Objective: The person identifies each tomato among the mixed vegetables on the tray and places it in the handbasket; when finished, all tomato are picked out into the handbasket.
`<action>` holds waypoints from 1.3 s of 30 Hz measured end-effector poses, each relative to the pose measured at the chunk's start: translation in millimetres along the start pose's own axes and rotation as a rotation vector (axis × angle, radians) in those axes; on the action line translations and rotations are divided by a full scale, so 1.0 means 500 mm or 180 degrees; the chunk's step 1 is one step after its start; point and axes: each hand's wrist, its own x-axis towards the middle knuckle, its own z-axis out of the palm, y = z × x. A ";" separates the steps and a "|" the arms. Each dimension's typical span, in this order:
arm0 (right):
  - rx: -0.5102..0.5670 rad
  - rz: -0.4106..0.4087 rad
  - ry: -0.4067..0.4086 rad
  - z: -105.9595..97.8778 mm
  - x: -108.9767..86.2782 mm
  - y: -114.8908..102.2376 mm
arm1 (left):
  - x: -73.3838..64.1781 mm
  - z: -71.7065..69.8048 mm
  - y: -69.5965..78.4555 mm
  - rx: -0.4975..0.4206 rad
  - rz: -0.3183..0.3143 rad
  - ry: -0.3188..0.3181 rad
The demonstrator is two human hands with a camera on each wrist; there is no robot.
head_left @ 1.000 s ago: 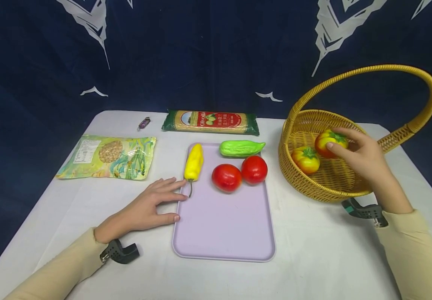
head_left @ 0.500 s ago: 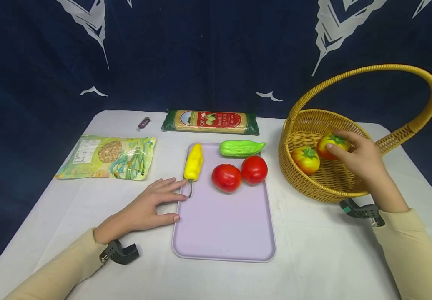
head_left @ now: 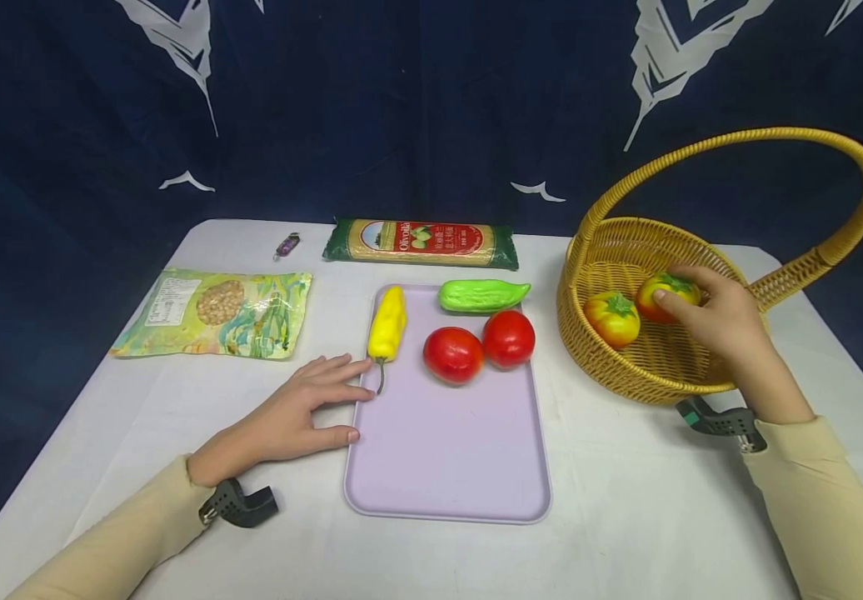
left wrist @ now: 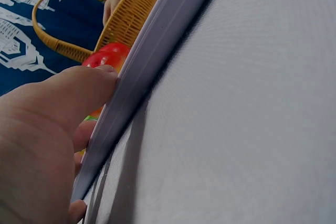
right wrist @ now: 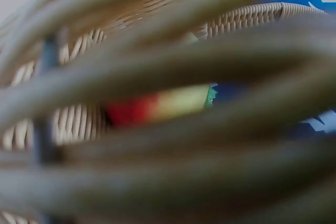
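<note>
Inside the wicker basket (head_left: 626, 379), my right hand (head_left: 724, 312) grips a yellow-red tomato (head_left: 666, 293) with a green leafy top, thumb on its near side. A second yellow-red tomato (head_left: 611, 320) sits to its left in the basket. Blurred wicker strands fill the right wrist view, and part of a tomato (right wrist: 173, 103) shows between them. My left hand (head_left: 296, 414) lies with fingers spread, fingertips at the left rim of the lilac tray (head_left: 446, 467). Close by those fingertips is the stem of a yellow pepper (head_left: 388, 325).
On the tray lie two red tomatoes (head_left: 453, 355) and a green bumpy vegetable (head_left: 482, 296). Behind it is a spaghetti packet (head_left: 420, 243). A patterned pouch (head_left: 214, 315) and a small purple wrapped piece (head_left: 287, 245) lie left. The basket's tall handle (head_left: 739, 137) arches above it.
My right hand and the tomato it holds have shifted slightly right and down within the basket. The left hand and the tray's things have stayed in place.
</note>
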 end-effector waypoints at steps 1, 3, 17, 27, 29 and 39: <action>0.0000 0.0019 -0.0013 0.000 0.001 0.001 | 0.000 0.000 0.000 0.0001 -0.0001 -0.0001; -0.0008 0.0054 -0.0060 0.000 0.003 0.004 | 0.000 0.000 0.000 0.0008 -0.0001 0.0002; -0.0045 0.0229 -0.0505 -0.004 0.008 0.011 | 0.002 0.002 -0.002 0.0012 -0.0026 -0.0007; -0.0140 0.0176 -0.0579 -0.002 0.007 0.007 | 0.001 0.002 -0.003 0.0011 -0.0007 0.0010; -0.0140 0.0149 -0.0565 0.000 0.006 0.005 | 0.000 0.002 -0.003 0.0016 -0.0005 0.0012; -0.0148 0.0169 -0.0540 0.005 0.004 0.002 | 0.001 0.002 -0.003 0.0034 0.0028 0.0028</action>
